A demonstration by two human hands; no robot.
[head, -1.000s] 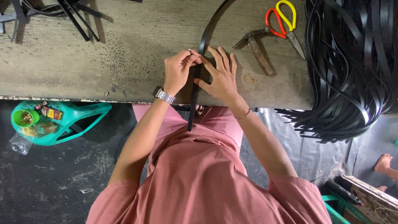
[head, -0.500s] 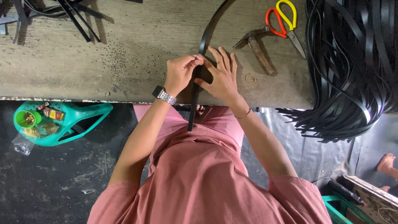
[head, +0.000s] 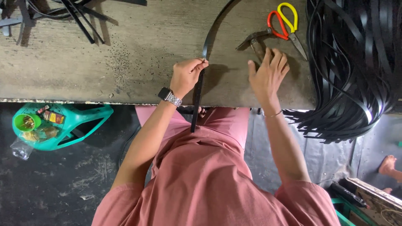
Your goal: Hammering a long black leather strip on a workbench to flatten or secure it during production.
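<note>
Fingers of left hand (head: 187,75) pinching black strap (head: 197,98), right hand (head: 268,75) spread open near hammer (head: 255,42)

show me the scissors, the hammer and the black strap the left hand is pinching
scissors (head: 281,19), head view, on the red handle loop
hammer (head: 250,41), head view, on its metal head
black strap (head: 197,94), head view, on the straight stretch below the left hand (head: 187,75)

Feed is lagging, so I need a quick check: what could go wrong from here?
The black strap is pinched only by the left hand; its long curve could spring or slip. The right hand is spread open close to the hammer and scissors, risking a knock or nick.
</note>
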